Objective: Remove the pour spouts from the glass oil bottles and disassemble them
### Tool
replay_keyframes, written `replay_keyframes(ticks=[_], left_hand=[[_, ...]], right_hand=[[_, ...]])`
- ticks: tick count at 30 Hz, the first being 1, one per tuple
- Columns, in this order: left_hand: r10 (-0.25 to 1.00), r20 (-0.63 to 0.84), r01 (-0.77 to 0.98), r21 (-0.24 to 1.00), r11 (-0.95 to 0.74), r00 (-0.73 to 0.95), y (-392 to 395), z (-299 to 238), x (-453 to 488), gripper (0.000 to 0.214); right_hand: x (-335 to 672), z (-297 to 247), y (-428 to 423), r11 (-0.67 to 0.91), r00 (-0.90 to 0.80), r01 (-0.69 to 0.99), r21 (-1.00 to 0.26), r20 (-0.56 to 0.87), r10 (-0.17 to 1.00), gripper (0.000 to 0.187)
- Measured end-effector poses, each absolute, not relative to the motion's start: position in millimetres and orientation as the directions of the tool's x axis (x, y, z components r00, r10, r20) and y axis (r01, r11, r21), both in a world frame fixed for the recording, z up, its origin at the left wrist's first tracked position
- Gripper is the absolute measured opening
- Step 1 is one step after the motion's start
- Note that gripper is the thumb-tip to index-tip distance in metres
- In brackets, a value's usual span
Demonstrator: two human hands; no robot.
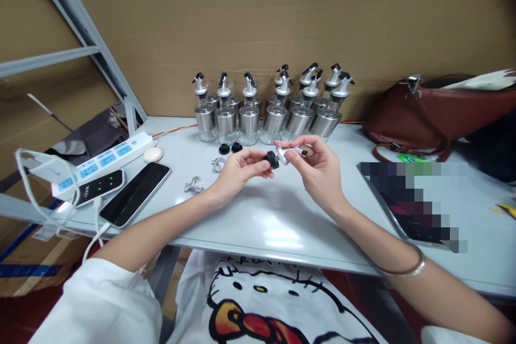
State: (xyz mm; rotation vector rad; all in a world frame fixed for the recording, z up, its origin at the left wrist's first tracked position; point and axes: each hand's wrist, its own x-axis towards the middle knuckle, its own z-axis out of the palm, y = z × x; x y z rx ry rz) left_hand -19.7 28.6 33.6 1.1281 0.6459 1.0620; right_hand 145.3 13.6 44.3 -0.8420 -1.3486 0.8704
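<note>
A person's left hand (239, 172) pinched a black stopper (273, 159) and the right hand (320, 169) gripped a silver spout (283, 155) above the middle of a pale desk (242, 226). The spout lay nearly level, its long axis running across the desk, with its round base facing left toward the stopper and its black tip pointing right. Whether the two parts touched could not be told. Characters ran along the top of the white shirt (258, 290), above a cartoon with a red bow, but were too cut off to read; white marking on a black device (102, 187) with green lights was too small to make out. Steel-sleeved bottles (249, 121) stood upright in rows behind, two spare stoppers (224, 149) before them. A phone (136, 194) lay beside the device, and a brown bag (395, 113) rested at right.
</note>
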Motion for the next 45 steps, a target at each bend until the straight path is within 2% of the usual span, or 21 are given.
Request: replay_keyframes(ticks=[8, 16, 24, 32, 40, 45], left_hand=[[0.909, 0.123, -0.355, 0.934, 0.029, 0.399, 29, 35, -21, 0.035], [0.908, 0.116, -0.351, 0.936, 0.036, 0.403, 30, 37, -22, 0.038], [0.905, 0.133, -0.319, 0.948, 0.003, 0.405, 27, 39, -21, 0.036], [0.910, 0.211, -0.265, 0.957, -0.118, 0.356, 27, 39, -22, 0.038], [0.915, 0.266, -0.287, 0.941, -0.179, 0.303, 26, 39, -22, 0.036], [0.905, 0.319, -0.219, 0.940, -0.263, 0.280, 26, 33, -23, 0.030]], right_hand=[[146, 41, 13, 0.406, 0.019, 0.000, -0.914, 0.406, 0.914, 0.024], [145, 33, 14, 0.430, 0.025, -0.014, -0.903, 0.430, 0.902, 0.022], [142, 32, 13, 0.386, -0.001, -0.117, -0.915, 0.389, 0.921, 0.025], [143, 39, 11, 0.408, -0.031, -0.028, -0.913, 0.409, 0.912, 0.024], [143, 37, 11, 0.355, -0.068, -0.118, -0.927, 0.364, 0.929, 0.027], [143, 36, 11, 0.372, -0.103, -0.142, -0.917, 0.387, 0.916, 0.024]])
